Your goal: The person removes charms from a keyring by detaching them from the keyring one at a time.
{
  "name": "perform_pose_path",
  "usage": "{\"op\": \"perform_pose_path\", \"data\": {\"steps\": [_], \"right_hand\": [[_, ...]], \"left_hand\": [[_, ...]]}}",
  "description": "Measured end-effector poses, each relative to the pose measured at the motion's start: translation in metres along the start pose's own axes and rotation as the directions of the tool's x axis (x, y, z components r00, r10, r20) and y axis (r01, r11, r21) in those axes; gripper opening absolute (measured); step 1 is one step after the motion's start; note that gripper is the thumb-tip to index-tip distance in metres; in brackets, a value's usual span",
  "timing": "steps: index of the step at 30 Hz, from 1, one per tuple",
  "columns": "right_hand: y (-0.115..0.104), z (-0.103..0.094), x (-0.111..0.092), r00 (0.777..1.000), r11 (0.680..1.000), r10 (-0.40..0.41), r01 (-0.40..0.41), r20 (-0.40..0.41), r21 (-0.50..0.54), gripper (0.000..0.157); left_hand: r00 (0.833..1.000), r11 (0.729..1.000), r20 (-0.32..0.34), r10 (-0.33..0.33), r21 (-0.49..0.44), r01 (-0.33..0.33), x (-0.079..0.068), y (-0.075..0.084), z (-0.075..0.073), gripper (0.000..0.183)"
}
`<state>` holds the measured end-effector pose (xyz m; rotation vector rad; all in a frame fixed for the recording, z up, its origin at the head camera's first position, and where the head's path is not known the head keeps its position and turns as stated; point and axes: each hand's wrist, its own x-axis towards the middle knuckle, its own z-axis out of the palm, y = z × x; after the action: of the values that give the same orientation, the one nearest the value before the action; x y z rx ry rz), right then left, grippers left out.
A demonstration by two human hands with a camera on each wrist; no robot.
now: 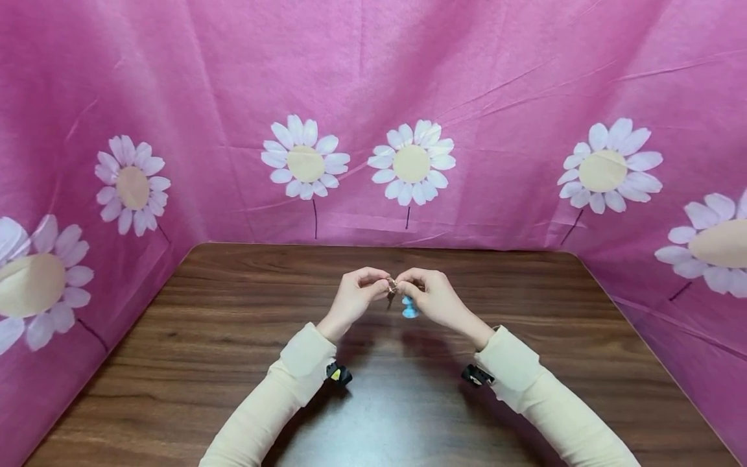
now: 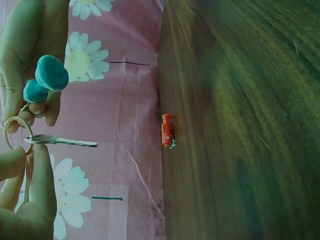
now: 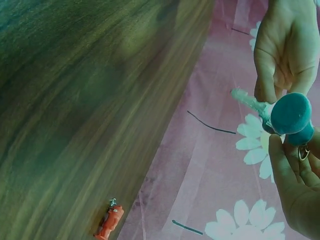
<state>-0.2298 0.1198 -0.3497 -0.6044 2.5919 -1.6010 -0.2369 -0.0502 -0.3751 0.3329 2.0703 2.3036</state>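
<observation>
Both hands meet above the table, around a metal key ring (image 2: 18, 135). My left hand (image 1: 353, 301) pinches the ring between thumb and fingers. A silver key (image 2: 65, 141) hangs from the ring, close to the left fingertips. My right hand (image 1: 438, 299) pinches the other side, at the small gold-coloured link of a blue charm with rounded ends (image 1: 410, 309). The charm dangles just below the right fingers. In the right wrist view the charm (image 3: 291, 115) covers most of the ring, and the key (image 3: 248, 102) sticks out beside it.
A small orange-red figure-like object (image 2: 167, 131) lies on the wooden table (image 1: 373, 402) near its far edge; the hands hide it in the head view. Pink cloth (image 1: 362, 58) with large white flowers surrounds the table at the back and sides.
</observation>
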Motion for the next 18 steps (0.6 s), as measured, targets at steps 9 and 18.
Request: {"op": "perform_pose_path", "data": {"steps": [9, 18], "right_hand": [[0.007, 0.003, 0.002, 0.999, 0.999, -0.003, 0.001, -0.041, -0.039, 0.012], [0.002, 0.009, 0.002, 0.989, 0.997, -0.057, 0.050, -0.134, -0.053, 0.011]], "left_hand": [[0.986, 0.966, -0.108, 0.130, 0.239, -0.101, -0.006, 0.004, 0.000, 0.015], [0.970, 0.887, -0.064, 0.233, 0.423, -0.185, -0.020, 0.006, 0.005, 0.010]]}}
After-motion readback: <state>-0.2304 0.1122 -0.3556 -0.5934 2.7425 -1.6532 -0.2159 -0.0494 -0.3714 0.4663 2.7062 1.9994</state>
